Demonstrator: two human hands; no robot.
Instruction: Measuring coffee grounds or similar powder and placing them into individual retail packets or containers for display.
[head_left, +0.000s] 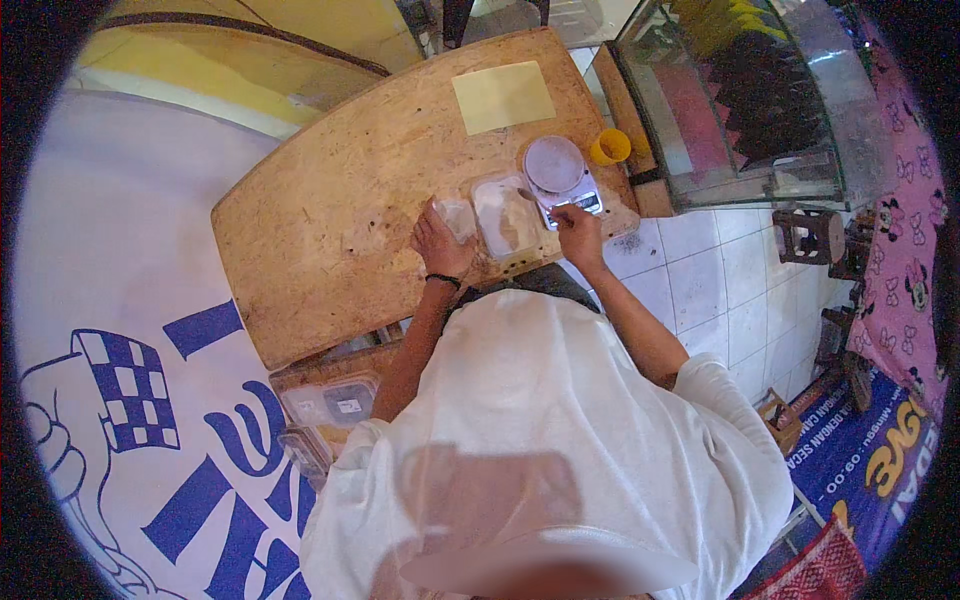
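My right hand pinches the handle of a small spoon, whose bowl points left over the edge of a plastic tub. That clear tub holds white powder or granules; the exact contents cannot be told. Just behind my right hand stands a white digital kitchen scale with a round platform; the fingers overlap its front panel. My left hand, with a dark band at the wrist, curls around a small translucent plastic container or bag left of the tub.
On the wooden table lie a yellowish paper sheet and, by the right edge, a yellow cup. A glass display case stands to the right. Lidded plastic boxes sit on a lower shelf at left. Stools stand on the tiled floor.
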